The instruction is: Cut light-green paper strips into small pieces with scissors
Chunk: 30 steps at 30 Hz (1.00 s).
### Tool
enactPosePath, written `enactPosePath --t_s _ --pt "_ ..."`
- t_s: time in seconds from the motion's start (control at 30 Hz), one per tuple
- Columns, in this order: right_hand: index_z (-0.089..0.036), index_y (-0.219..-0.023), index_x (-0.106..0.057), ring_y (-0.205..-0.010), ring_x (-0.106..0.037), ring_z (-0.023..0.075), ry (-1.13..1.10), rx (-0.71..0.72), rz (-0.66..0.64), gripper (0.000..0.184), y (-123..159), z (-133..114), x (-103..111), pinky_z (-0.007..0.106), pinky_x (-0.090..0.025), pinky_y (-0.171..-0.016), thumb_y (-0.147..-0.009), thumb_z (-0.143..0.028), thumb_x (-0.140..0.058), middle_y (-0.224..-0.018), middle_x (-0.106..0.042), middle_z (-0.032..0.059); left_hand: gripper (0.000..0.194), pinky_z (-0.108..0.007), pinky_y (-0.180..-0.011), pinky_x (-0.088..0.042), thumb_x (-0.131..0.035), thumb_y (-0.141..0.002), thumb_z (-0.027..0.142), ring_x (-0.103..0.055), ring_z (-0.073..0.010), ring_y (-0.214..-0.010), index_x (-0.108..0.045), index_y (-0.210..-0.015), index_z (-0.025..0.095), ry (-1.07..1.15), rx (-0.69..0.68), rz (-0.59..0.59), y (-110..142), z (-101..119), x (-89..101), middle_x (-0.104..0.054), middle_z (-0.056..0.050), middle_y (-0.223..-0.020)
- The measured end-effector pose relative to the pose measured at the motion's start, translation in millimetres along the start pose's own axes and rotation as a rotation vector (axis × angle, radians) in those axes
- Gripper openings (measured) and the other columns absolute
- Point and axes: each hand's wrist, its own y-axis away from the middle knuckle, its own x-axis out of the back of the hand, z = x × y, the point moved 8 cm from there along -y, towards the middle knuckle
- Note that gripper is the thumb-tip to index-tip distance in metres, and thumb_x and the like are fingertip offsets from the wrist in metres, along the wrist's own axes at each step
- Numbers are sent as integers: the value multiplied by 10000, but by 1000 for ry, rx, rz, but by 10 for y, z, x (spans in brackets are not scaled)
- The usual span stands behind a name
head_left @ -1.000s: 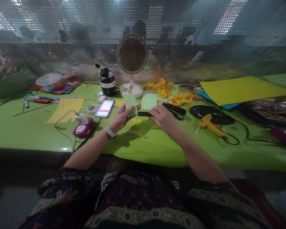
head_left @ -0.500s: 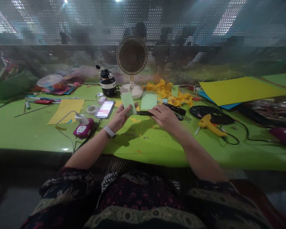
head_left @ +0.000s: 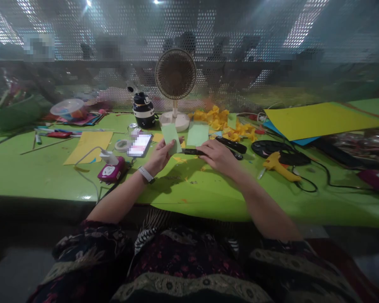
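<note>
Lime-green desk (head_left: pixel 189 191) with a white-based fan (head_left: pixel 176 75), far centre.
Near it, the fingers of the left hand (head_left: pixel 159 159) pinch a pale-green paper slip (head_left: pixel 171 135); at right, the right hand (head_left: pixel 217 155) curls its fingers over a slim black tool (head_left: pixel 190 151).

Craft workspace: green table (head_left: pixel 189 193) strewn with coloured sheets (head_left: pixel 322 120), yellow glue gun (head_left: pixel 281 166), tape roll (head_left: pixel 122 149), marker (head_left: pixel 38 138).

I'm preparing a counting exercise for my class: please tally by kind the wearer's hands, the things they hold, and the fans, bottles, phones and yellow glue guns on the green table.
Hands: 2, left hand and right hand
Things held: 2, pale green paper and black object
Fan: 1
Bottle: 1
Phone: 1
Glue gun: 1
Total: 8
</note>
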Motion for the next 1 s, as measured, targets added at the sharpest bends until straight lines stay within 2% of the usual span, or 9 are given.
enactPosePath --t_s 0.27,0.6,1.0 --pt "-188 -1227 -709 -993 -621 270 -32 0 -30 293 -12 -25 -34 449 -523 -889 -955 -168 -602 -1081 -688 128 269 -400 -973 -545 -771 -851 282 -663 -262 -1197 -696 -1085 169 -5 28 -27 10 -80 -22 -764 -123 -1132" --pt "-201 -1224 -718 -995 -623 266 -127 -8 -49 293 -8 -17 -41 437 -526 -876 -985 -200 -547 -1074 -680 119 290 -380 -958 -531 -794 -834 321 -667 -268 -1195 -706 -1066 170 -15 31 -25 20 -97 -29 -771 -129 -1130" --pt "-200 -1230 -722 -978 -623 261 -185 -21 -70 298 -9 -10 -69 432 -540 -855 -962 -189 -594 -1047 -676 117 303 -395 -984 -536 -809 -820 303 -655 -287 -1227 -710 -1056 142 -1 58 0 27 -96 -26 -771 -145 -1151"
